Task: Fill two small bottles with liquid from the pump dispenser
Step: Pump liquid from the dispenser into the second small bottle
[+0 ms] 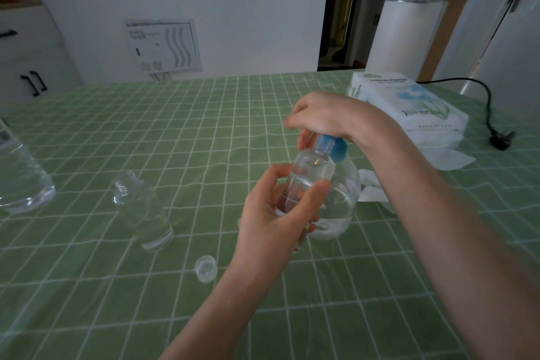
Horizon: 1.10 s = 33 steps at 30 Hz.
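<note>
My left hand (274,213) grips a small clear bottle (311,172), held upright with its open neck right under the blue pump head (333,146) of the round clear dispenser (342,199). My right hand (324,117) lies on top of that pump head, fingers curled over it. Some liquid shows inside the held bottle. A second small clear bottle (140,207) stands uncapped on the green checked tablecloth (204,131) to the left. A clear cap (206,268) lies near my left wrist.
A larger clear plastic bottle (20,175) stands at the left edge. A tissue pack (409,105) with loose tissues (371,187) lies at the back right, and a black power cord (493,120) trails beyond it. White cabinets stand behind the table.
</note>
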### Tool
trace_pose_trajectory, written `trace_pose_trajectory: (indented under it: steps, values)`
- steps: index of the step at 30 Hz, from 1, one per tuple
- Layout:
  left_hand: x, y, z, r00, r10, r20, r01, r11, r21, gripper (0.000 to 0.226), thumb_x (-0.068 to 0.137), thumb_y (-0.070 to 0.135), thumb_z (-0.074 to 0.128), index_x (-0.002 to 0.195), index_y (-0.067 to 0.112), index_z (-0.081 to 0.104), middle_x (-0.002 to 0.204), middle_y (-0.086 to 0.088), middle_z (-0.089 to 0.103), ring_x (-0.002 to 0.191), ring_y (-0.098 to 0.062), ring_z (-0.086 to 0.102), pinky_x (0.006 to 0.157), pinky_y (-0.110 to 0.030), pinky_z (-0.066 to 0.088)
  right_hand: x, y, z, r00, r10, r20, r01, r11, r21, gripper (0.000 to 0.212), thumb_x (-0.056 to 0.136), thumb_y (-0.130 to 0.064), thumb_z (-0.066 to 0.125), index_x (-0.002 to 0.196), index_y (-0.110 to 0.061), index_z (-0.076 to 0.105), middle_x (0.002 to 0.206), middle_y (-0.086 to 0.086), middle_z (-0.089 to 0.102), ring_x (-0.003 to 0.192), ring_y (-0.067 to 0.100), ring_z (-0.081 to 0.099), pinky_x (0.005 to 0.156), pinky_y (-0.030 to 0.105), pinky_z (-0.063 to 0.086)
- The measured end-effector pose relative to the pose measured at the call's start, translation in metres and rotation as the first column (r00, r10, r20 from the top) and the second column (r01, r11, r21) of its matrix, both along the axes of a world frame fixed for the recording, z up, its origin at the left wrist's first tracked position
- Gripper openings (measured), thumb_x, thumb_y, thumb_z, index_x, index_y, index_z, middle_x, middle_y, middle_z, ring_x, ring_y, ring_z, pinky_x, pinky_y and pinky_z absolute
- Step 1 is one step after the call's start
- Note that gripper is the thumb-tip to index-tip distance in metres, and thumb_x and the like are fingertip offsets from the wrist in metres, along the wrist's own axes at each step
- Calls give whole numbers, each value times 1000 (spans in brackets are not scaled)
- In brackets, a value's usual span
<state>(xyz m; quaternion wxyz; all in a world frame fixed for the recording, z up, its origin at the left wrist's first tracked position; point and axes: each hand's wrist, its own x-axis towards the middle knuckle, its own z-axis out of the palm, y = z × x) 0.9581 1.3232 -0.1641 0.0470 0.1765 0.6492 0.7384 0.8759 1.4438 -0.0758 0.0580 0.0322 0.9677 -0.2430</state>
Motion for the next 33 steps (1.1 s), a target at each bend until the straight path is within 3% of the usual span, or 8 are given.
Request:
trace_pose_trajectory:
  steps: [3,7,14,20,29,33]
  values:
    - [0,0,1,1000,-2,-5,2,1000,10,32,64,48,66,87,26,62,71,1,69,56,-11,60,49,-18,47,0,0,5,1000,0,-28,0,1000,-5,39,96,-31,50,119,-2,61,107,15,71,105,30,66,99,41,46]
    - [0,0,1,1000,-3,-13,3,1000,8,32,64,49,66,88,27,62,71,0,70,56,-13,60,51,-22,50,-1,1,8,1000,-3,-22,4,1000,7,38,95,-31,50,118,-4,62,104,13,72,104,28,67,96,39,47]
    - [0,-1,2,1000,8,3,-8,1000,5,33,66,45,66,89,23,61,70,-1,69,53,-11,59,44,-17,44,-1,-1,4,1000,0,-4,0,1000,20,38,95,-32,51,122,-5,60,109,13,70,105,28,65,100,41,45]
    - [0,0,1,1000,7,15,-7,1000,6,35,64,46,66,89,22,61,68,1,68,52,-10,58,43,-16,41,-1,0,-1,1000,-1,-2,1,1000,4,39,96,-32,51,124,-6,59,111,13,69,106,28,63,92,38,43]
    - [0,0,1,1000,-18,-10,18,1000,19,33,66,46,66,90,24,61,70,4,70,54,-7,60,46,-15,44,-1,3,9,999,23,-27,-23,1000,17,40,97,-32,49,121,-2,61,104,12,72,104,29,67,95,39,46]
    - [-1,-1,0,1000,-15,-23,16,1000,18,29,66,45,66,88,27,61,65,5,68,50,-4,57,44,-13,41,0,3,7,999,40,-33,-42,997,-59,48,96,-31,50,127,5,56,109,21,71,109,38,64,100,48,46]
